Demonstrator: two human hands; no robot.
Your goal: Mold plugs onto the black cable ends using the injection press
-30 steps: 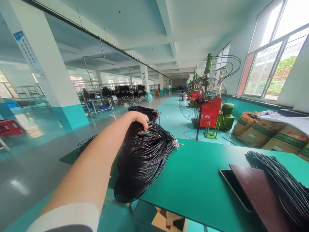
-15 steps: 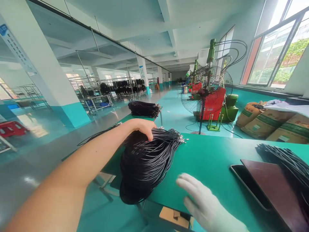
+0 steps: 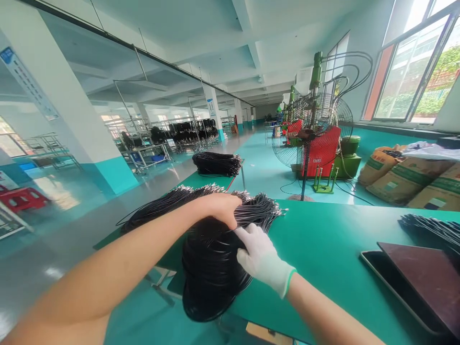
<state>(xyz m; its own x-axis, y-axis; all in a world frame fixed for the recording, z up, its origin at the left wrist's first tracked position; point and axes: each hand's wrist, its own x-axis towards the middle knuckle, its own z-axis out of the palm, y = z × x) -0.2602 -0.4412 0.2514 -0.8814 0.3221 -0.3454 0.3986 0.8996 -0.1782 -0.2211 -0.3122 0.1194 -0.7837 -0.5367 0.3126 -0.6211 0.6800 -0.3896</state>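
A thick bundle of looped black cables (image 3: 212,273) with metal ends lies on the green table (image 3: 312,249), its loops hanging past the near edge. My bare left hand (image 3: 224,208) is closed on the upper part of the bundle, thumb on the near side. My right hand (image 3: 257,251), in a white glove with a green cuff, rests on the same cables just below the left thumb. Its index finger and thumb curl at the strands; the other fingertips are partly hidden. More black cables (image 3: 154,208) lie to the left, under and behind my left arm.
Another cable bundle (image 3: 217,164) lies at the table's far end. At right are a dark tray (image 3: 395,292), a brown board (image 3: 424,273) and more cables (image 3: 431,230). Beyond stand a fan (image 3: 305,136), a red and green machine (image 3: 325,153) and stuffed sacks (image 3: 406,177).
My gloved right hand has moved up and left from above the bare table onto the cable bundle. My left hand keeps its hold, and the view has shifted slightly.
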